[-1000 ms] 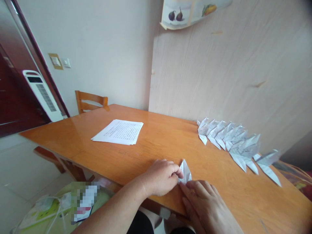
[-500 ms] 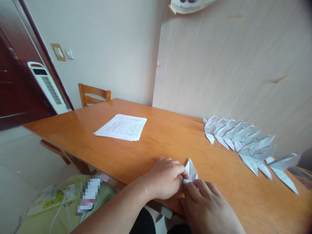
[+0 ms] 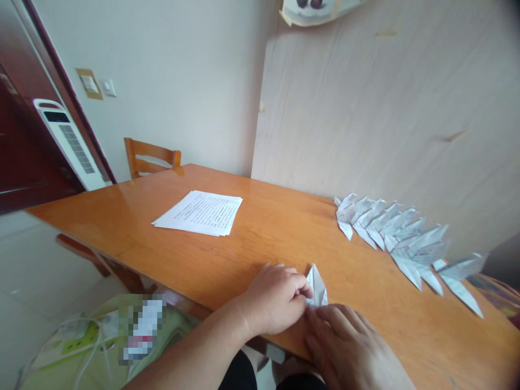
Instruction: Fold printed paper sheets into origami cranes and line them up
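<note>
Fingers of the left hand [image 3: 276,299] pinch the folded paper [image 3: 319,287], those of the right hand [image 3: 353,338] lie together, grip unclear; uneven pressure could skew its creases.

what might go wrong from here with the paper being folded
The small folded paper is pinched between the left hand and right hand, so a slip could leave its crease crooked. It also lies near the front edge of the table, so it might slide off. The row of folded pieces stands close together; a bump could topple several.
</note>
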A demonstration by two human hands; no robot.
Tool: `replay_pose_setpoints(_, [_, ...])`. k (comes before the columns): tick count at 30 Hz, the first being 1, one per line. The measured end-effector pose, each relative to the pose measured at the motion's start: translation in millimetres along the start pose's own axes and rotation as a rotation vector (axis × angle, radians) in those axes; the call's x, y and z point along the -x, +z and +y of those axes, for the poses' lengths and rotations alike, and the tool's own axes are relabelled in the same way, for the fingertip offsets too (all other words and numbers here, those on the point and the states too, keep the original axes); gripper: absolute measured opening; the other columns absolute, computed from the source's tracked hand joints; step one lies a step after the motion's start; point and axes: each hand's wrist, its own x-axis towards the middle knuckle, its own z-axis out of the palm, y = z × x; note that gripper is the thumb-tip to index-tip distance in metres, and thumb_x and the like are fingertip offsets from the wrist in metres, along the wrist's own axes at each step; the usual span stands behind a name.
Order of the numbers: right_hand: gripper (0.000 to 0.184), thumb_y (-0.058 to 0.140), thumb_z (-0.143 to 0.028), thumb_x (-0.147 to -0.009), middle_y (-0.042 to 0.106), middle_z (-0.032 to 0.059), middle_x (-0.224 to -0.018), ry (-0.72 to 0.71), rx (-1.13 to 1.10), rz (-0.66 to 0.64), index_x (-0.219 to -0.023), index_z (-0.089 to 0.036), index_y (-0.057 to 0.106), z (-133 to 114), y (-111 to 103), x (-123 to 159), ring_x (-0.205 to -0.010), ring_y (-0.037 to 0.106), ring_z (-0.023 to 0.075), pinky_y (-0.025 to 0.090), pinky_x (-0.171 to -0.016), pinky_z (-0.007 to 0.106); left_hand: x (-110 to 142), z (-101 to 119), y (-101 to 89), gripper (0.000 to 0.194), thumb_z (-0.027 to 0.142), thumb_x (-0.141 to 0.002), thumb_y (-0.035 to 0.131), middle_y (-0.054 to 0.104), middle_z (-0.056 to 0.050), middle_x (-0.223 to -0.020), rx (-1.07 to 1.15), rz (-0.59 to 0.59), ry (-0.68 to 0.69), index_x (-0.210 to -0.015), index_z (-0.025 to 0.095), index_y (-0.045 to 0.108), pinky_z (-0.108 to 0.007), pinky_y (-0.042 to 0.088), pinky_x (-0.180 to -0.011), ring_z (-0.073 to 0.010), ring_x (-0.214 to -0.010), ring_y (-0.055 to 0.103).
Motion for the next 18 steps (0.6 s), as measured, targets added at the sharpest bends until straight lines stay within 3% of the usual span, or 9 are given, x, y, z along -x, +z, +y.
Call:
replay_pose_setpoints(6, [0.028, 0.050, -0.024, -0.095, 0.076, 0.0075, -0.106, 0.011, -0.021, 0.064, -0.113, -0.018, 0.070, 11, -6, 12, -0.091, 0.072, 0.0227, 0.061, -0.079, 0.036, 1, 2, 0.8, 0.003, 0.024, -0.081, 0.069, 0.066, 0.003, -0.076, 0.007, 0.018, -0.019, -0.081, 0.027, 0.071, -0.030, 0.039, -0.072, -0.0172, -0.078, 0.059])
replay_pose_setpoints(12, [0.030, 0.055, -0.030, -0.092, 0.077, 0.0044, -0.111, -0.045, 0.142, 0.109, -0.115, -0.019, 0.072, 18, -4, 17, -0.096, 0.074, 0.0273, 0.061, -0.078, 0.041, 0, 3, -0.9, 0.007, 0.021, -0.079, 0.069, 0.067, 0.002, -0.077, 0.014, 0.006, -0.023, -0.083, 0.026, 0.072, -0.030, 0.038, -0.073, -0.0176, -0.079, 0.059])
replay_pose_setpoints(18, [0.032, 0.060, -0.035, -0.090, 0.077, 0.0042, -0.112, -0.014, 0.156, 0.163, -0.114, -0.017, 0.073, 10, 4, 20, -0.096, 0.074, 0.0284, 0.059, -0.080, 0.042, 0, 4, -2.0, 0.006, 0.023, -0.081, 0.068, 0.067, 0.002, -0.078, 0.022, -0.010, -0.030, -0.085, 0.026, 0.071, -0.031, 0.038, -0.075, -0.0179, -0.080, 0.059])
